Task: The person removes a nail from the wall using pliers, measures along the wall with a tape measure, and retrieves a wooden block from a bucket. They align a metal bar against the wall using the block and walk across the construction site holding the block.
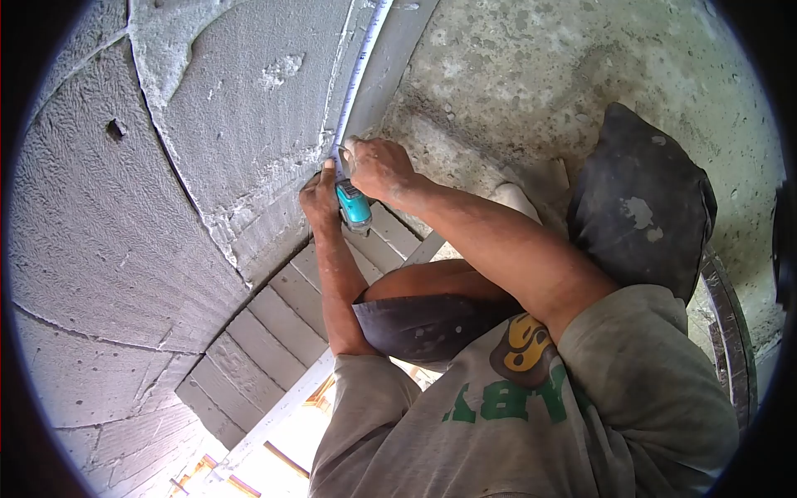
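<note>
A teal tape measure (354, 207) has its white, marked blade (357, 79) pulled out along the edge of a grey block wall (249, 108). My left hand (320, 197) is closed at the tape's case, its thumb pressing the blade near the mouth. Beside it, my right hand (380, 166) is closed, with its fingertips right at the blade. Something small and pale shows at those fingertips, but its kind is unclear. The far end of the blade runs out of view at the top.
Below the wall, a row of grey blocks (249, 340) forms a ledge with a pale straight edge (286, 407). A bright drop with orange-brown bars lies lower left. My bent knee (639, 199) in dark cloth rests to the right, by a rough concrete surface (531, 66).
</note>
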